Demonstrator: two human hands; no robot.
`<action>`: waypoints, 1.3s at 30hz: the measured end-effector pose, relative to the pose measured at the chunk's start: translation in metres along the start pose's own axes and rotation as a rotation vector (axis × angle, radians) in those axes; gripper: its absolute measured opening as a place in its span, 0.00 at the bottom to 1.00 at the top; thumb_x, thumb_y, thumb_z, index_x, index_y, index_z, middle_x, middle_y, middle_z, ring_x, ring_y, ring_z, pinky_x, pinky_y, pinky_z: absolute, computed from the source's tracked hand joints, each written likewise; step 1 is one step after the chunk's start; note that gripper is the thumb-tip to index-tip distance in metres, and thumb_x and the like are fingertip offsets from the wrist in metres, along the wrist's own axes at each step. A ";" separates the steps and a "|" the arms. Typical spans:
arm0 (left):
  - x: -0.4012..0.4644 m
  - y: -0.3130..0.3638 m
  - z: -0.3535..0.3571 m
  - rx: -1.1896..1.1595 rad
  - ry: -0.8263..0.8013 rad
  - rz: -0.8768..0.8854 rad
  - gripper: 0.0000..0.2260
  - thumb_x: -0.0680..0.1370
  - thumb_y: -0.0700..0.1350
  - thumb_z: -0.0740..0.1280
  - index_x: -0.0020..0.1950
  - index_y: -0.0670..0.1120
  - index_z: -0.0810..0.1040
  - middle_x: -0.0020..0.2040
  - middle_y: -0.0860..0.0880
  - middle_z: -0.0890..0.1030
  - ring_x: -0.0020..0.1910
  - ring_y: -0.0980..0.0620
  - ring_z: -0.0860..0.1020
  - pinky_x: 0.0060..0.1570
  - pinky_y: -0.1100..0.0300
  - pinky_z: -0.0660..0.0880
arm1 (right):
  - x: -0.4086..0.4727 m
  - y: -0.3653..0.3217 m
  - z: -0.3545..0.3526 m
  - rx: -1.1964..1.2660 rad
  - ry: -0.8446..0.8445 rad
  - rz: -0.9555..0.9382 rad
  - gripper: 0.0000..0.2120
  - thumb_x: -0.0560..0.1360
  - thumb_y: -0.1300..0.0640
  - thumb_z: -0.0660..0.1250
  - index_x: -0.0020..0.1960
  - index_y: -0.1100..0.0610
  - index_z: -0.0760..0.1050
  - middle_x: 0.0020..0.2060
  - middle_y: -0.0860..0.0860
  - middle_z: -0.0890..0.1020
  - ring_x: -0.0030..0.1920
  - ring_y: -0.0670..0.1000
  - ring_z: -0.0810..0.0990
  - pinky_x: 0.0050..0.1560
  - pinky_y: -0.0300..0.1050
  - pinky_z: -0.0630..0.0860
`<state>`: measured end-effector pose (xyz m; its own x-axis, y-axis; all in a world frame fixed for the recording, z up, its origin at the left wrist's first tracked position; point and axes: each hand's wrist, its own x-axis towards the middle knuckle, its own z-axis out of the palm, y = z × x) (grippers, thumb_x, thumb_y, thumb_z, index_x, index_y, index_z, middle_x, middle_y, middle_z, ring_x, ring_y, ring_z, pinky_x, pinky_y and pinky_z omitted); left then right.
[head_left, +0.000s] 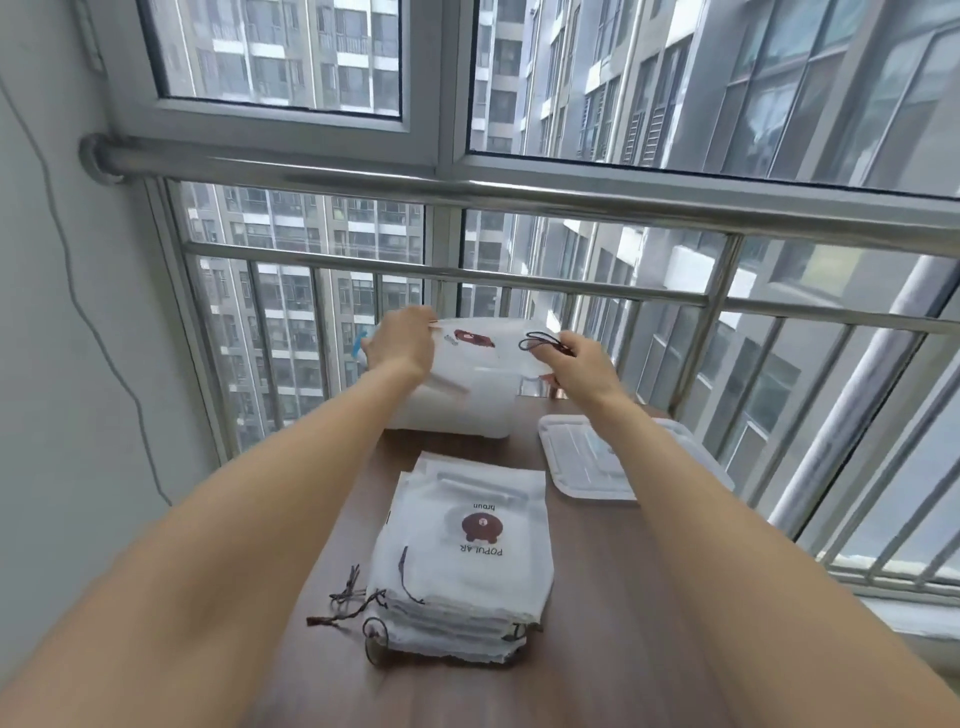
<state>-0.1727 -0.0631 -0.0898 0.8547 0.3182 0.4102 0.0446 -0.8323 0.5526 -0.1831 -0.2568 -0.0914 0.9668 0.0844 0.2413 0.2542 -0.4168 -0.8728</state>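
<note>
Both hands are stretched out over the far end of the worktop (597, 597), with a white pouch (483, 345) held between them. The left hand (408, 338) pinches the pouch's left edge between thumb and fingertips. The right hand (576, 361) has its fingers curled round the dark cord (540, 343) at the pouch's right end.

Right under the hands stands a translucent white box (457, 415) with its top open. The pouch hangs just above it and hides the opening, so what is inside cannot be told.

The pouch's long axis runs from hand to hand, left to right, with the drawstring end towards the right hand. Its brown bear print faces up.

The box's lid (582, 457) lies flat on the worktop below the right forearm, just beside the box. Nearer the person, between the two forearms, is a stack (467, 561) of the same pouches, their print upward and cords trailing off the near left corner. Beyond the hands, a steel railing (519, 197) crosses in front of the window.
</note>
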 end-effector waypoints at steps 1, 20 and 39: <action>0.009 0.002 -0.003 -0.011 0.035 0.009 0.19 0.79 0.32 0.56 0.59 0.48 0.79 0.57 0.45 0.81 0.53 0.43 0.79 0.54 0.48 0.76 | 0.008 0.001 0.003 0.001 0.022 -0.019 0.08 0.76 0.52 0.65 0.42 0.56 0.73 0.33 0.49 0.74 0.37 0.51 0.73 0.45 0.50 0.71; 0.157 -0.075 0.078 0.517 -0.049 0.252 0.12 0.77 0.31 0.59 0.53 0.41 0.80 0.50 0.44 0.81 0.48 0.45 0.78 0.67 0.53 0.62 | 0.186 0.070 0.097 -0.383 -0.088 -0.018 0.16 0.74 0.69 0.56 0.58 0.63 0.77 0.61 0.57 0.76 0.65 0.56 0.70 0.61 0.42 0.65; 0.158 -0.074 0.132 0.250 -0.704 -0.187 0.31 0.79 0.63 0.43 0.71 0.45 0.67 0.71 0.44 0.68 0.69 0.42 0.66 0.70 0.46 0.60 | 0.217 0.067 0.116 -1.081 -0.522 0.195 0.21 0.79 0.42 0.55 0.61 0.56 0.72 0.53 0.52 0.75 0.60 0.54 0.71 0.70 0.50 0.58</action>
<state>0.0268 -0.0113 -0.1613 0.9452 0.1697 -0.2790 0.2651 -0.8976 0.3523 0.0465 -0.1618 -0.1464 0.9440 0.1871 -0.2719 0.1912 -0.9815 -0.0115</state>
